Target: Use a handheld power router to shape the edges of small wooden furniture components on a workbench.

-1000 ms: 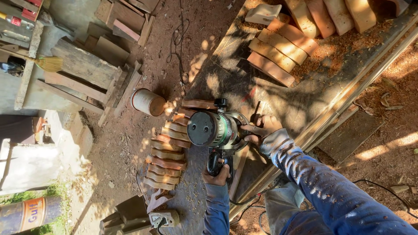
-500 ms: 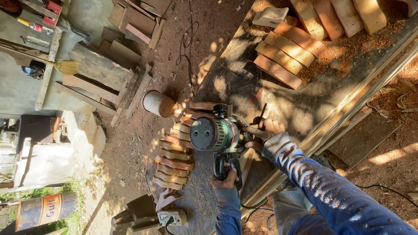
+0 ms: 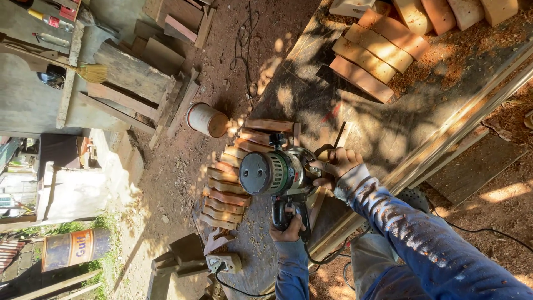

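At nine o'clock in the view lies one straw broom (image 3: pixel 91 72) on grey concrete, and at seven o'clock one rusty orange drum (image 3: pixel 69 248) stands in grass. One white-and-red can (image 3: pixel 206 120) sits on the dirt at about eleven o'clock of the router. Just to the router's nine o'clock a fan of reddish curved wooden pieces (image 3: pixel 225 189) rests on the bench edge, roughly nine or ten in a row, overlapping; the exact count is hard to tell.

The one router (image 3: pixel 277 173) sits at the picture's centre on the workbench (image 3: pixel 311 94). It is green-bodied, with a round dark grey cap facing the camera and black knobs and handle. The left hand (image 3: pixel 288 226), at its six o'clock, is closed tight around the black handle. The right hand (image 3: pixel 337 165), at its three o'clock, is wrapped shut on the side knob; both sleeves are blue and flecked with dust.

At one o'clock lies a second group, three tan curved boards (image 3: pixel 369 61) side by side, with four more pieces at the top edge. The bench top is dark, worn, strewn with sawdust and dappled with sun. Around it is bare reddish earth in an outdoor yard.
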